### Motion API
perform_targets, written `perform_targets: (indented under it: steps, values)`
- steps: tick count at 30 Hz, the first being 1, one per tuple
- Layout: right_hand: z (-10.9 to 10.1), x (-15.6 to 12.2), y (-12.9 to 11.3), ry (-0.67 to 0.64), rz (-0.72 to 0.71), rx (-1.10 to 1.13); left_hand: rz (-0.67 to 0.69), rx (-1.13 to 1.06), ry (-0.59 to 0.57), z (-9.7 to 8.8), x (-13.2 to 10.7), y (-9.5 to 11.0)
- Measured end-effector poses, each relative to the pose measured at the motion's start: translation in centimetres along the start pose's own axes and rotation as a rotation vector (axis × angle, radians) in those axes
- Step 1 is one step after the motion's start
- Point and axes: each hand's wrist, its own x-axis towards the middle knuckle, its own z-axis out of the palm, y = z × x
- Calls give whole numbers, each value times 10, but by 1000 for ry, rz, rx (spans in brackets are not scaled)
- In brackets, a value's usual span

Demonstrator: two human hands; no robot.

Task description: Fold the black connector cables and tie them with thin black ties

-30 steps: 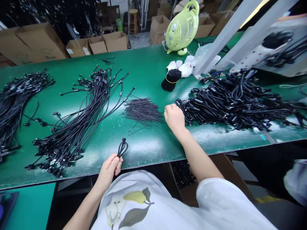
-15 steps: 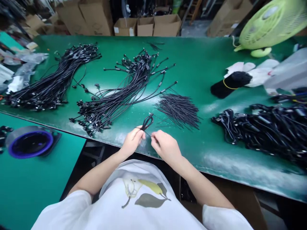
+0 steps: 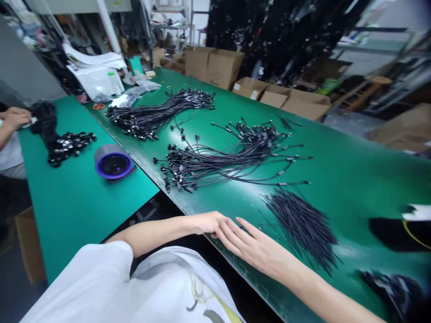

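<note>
At the front edge of the green table, my left hand [image 3: 209, 223] is closed, its fingers partly covered by my right hand. Whatever it holds is hidden. My right hand [image 3: 244, 241] is stretched out, fingers straight and thumb raised, with its fingertips touching my left hand. To the right of both hands lies a pile of thin black ties [image 3: 303, 226]. Beyond them a loose bunch of black cables [image 3: 222, 163] with plugs at their ends spreads over the table.
A second cable bundle [image 3: 164, 112] lies farther left. On the side table are a purple-rimmed tape roll [image 3: 114, 165] and more black cables [image 3: 63, 143], near another person's hands [image 3: 16, 117]. Cardboard boxes [image 3: 215, 67] stand behind the table. A dark bundle [image 3: 387, 233] lies at right.
My view has swung to the left. The coiled black cable that showed in my left hand is out of sight. My right hand went from a pinch to straight fingers against my left.
</note>
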Motion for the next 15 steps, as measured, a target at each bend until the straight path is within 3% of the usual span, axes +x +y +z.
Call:
perform_targets:
  steps: [6, 10, 15]
  values:
    - [5, 5, -1, -64, -6, -48, -98, -146, -208, -10, -6, 1]
    - [15, -1, -6, -53, 7, -42, -146, -192, -252, -13, -5, -5]
    - [28, -8, -15, -187, -77, -88, -217, -180, -277, -9, 2, -9]
